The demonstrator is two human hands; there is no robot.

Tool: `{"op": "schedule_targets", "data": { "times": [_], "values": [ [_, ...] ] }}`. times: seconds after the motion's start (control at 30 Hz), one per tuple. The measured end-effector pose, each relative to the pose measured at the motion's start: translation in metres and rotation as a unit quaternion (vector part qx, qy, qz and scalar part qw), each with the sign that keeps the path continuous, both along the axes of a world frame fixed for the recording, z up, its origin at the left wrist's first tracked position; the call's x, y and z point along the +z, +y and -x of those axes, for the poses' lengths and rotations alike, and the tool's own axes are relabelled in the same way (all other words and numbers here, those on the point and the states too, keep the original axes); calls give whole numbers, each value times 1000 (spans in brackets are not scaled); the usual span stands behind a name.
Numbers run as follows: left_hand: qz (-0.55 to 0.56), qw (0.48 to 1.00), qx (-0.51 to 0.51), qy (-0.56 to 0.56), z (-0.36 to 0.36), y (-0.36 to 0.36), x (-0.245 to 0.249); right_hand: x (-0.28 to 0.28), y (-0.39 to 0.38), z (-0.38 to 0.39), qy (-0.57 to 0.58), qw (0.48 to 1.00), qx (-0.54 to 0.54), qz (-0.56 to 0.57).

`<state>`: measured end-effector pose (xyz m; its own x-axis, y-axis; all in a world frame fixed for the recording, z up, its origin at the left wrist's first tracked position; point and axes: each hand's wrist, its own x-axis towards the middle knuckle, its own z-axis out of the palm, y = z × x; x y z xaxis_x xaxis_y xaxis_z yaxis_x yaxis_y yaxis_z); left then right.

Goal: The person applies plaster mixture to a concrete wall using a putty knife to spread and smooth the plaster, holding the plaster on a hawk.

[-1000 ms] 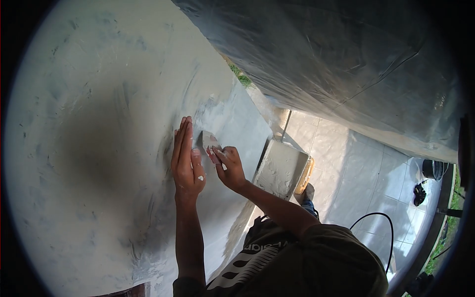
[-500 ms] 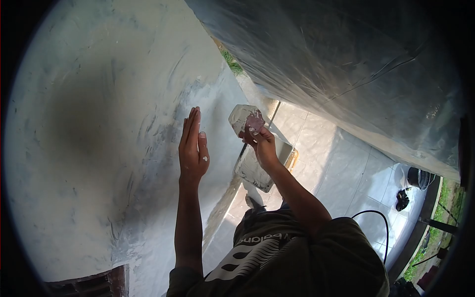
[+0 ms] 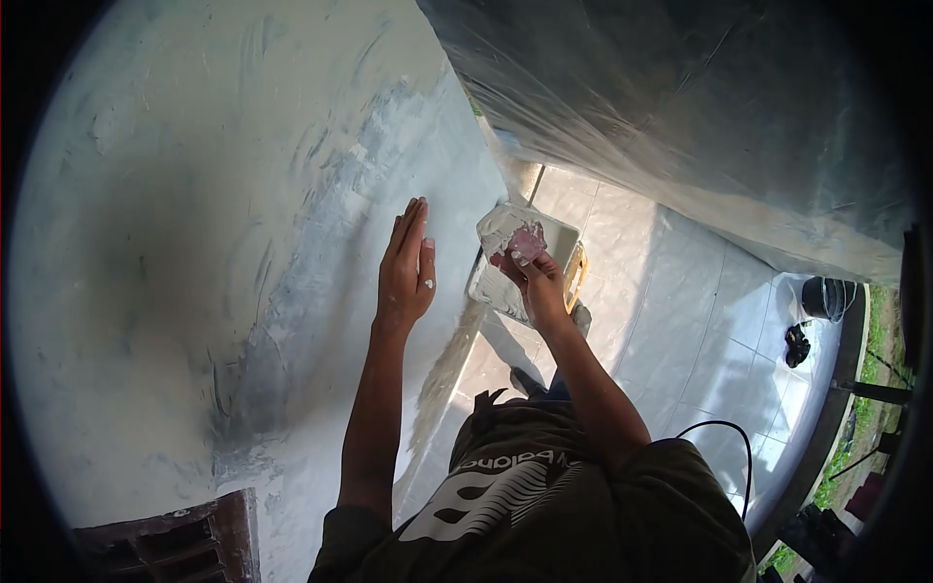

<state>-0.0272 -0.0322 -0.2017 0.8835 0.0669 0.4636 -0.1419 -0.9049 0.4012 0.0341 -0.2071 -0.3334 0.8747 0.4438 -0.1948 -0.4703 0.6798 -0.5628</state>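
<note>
My left hand (image 3: 406,267) is stretched out flat along the pale wall (image 3: 321,291), its fingers straight and together, with a white smear on the thumb side. Pinched between the fingers and thumb of my right hand (image 3: 540,284) is a putty spreader (image 3: 526,241), flat and reddish, largely coated in wet white putty. Below and behind it is a tray (image 3: 498,294) with putty inside; the spreader and my hand hide part of it. Grey and white streaks cover the wall around my left hand.
Clear plastic sheeting (image 3: 680,126) hangs along the right side. Light tiles (image 3: 671,311) make up the floor, with a black bucket (image 3: 822,298) and a small dark bundle (image 3: 797,345) at the far right. A brown wooden frame (image 3: 233,530) sits in the wall at lower left.
The view has shifted, so both hands appear farther right. The spreader now overlaps the tray more, lying over its middle. The left hand stays flat by the wall.
</note>
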Motion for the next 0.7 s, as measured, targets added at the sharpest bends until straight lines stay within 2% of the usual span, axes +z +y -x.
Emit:
{"op": "schedule_targets", "data": {
  "times": [0.23,0.53,0.7],
  "values": [
    [17,1000,-8,24,18,2,-19,-5,-14,30,27,998,-27,47],
    [13,1000,3,20,15,3,-23,-7,-15,20,7,998,-25,51],
    [24,999,14,42,5,3,-41,-14,-21,4,32,992,-28,117]
  ]
}}
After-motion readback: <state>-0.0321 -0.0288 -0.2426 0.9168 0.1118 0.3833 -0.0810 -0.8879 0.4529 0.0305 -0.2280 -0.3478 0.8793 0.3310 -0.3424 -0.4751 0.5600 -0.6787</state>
